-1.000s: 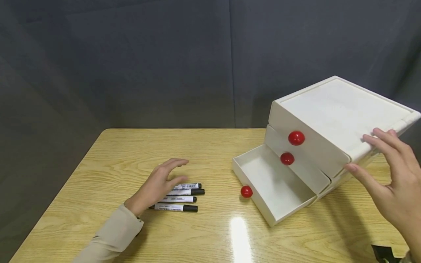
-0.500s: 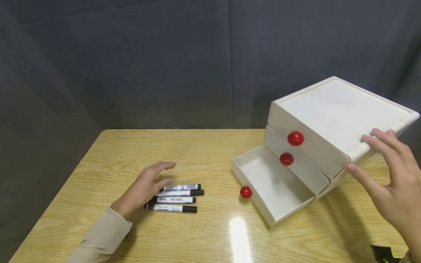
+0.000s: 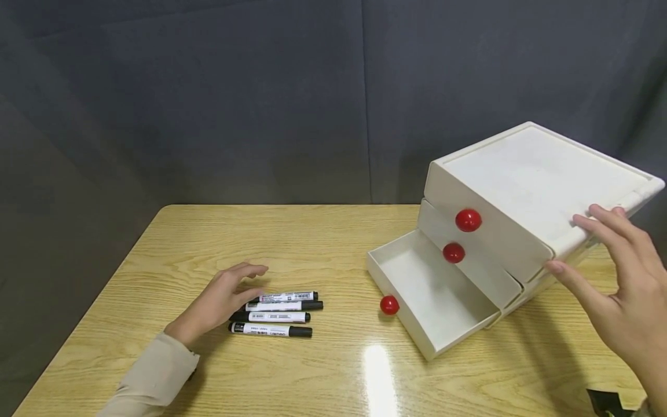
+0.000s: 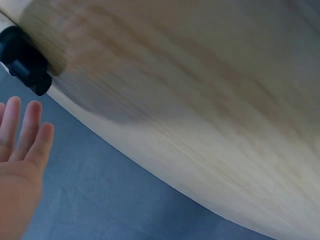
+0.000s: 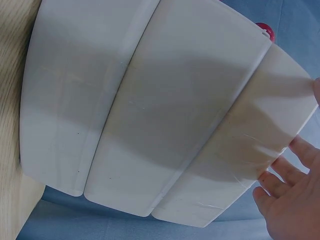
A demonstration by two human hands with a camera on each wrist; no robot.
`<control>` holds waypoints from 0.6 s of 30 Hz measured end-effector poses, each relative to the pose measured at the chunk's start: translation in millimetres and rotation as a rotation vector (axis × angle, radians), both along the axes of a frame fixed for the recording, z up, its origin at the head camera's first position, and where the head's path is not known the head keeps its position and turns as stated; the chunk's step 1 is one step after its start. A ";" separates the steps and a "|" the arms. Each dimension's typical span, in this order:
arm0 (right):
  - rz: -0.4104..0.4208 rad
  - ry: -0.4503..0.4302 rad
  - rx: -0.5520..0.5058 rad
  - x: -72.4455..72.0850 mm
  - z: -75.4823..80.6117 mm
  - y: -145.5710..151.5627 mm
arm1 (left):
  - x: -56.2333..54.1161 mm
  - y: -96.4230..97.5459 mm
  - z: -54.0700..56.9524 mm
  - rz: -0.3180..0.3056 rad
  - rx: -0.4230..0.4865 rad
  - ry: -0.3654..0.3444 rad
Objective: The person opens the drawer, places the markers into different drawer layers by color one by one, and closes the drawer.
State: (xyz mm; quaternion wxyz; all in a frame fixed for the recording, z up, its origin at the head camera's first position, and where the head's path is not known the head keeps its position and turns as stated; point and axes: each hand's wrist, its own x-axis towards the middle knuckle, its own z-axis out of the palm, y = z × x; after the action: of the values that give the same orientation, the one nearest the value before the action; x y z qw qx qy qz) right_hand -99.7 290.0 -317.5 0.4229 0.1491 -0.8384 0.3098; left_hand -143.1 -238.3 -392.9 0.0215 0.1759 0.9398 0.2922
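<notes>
Several whiteboard markers (image 3: 273,330) with white barrels and black caps lie side by side on the wooden table, left of centre. My left hand (image 3: 221,295) hovers at their left ends, fingers loosely bent and holding nothing. Dark marker ends (image 4: 25,62) show close to its fingertips in the left wrist view. On the right stands a white three-drawer unit (image 3: 542,174) with its bottom drawer (image 3: 438,284) pulled out. My right hand (image 3: 633,278) rests spread fingers on the unit's top right edge, with the thumb at the front corner. The right wrist view shows its side wall (image 5: 165,100).
Round red knobs mark the drawer fronts, including the top knob (image 3: 468,220) and the bottom knob (image 3: 389,304). A dark grey curtain (image 3: 260,116) hangs behind the table (image 3: 323,249). A small black object (image 3: 607,401) lies at the front right.
My left hand has drawn back to the left and slightly down, uncovering more of the markers. The right hand and the drawer unit have stayed in place.
</notes>
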 end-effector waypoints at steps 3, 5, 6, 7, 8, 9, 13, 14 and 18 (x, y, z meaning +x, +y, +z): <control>0.001 -0.005 0.007 0.2 0.7 -0.1 | 0.8 -2.0 -0.8 -0.001 -0.019 -0.007; 0.003 -0.011 0.010 0.8 0.6 0.3 | 1.0 -3.1 -1.3 -0.006 -0.030 -0.020; 0.004 -0.014 0.010 1.0 0.6 0.3 | 1.1 -3.7 -1.4 -0.007 -0.032 -0.031; 0.005 -0.018 0.008 1.0 0.6 0.4 | 1.2 -4.2 -1.4 -0.008 -0.035 -0.042; 0.006 -0.020 0.007 1.0 0.4 0.5 | 1.3 -4.6 -1.4 -0.009 -0.039 -0.051; 0.008 -0.019 0.001 0.9 0.1 0.3 | 1.3 -4.9 -1.4 -0.011 -0.044 -0.059; 0.005 -0.029 -0.004 1.0 0.1 0.1 | 0.9 -5.5 -2.0 -0.016 -0.062 -0.083; 0.003 -0.031 0.000 0.9 0.2 0.2 | 0.7 -5.5 -2.2 -0.017 -0.063 -0.089; -0.003 -0.043 0.008 1.2 0.7 0.4 | -0.5 -5.5 -3.4 -0.018 -0.070 -0.107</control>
State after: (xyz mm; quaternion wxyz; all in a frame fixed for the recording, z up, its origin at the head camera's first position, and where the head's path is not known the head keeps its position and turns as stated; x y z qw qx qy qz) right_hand -98.4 290.4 -316.8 0.4045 0.1429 -0.8489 0.3089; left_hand -143.5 -243.8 -396.2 0.0805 0.1675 0.9453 0.2680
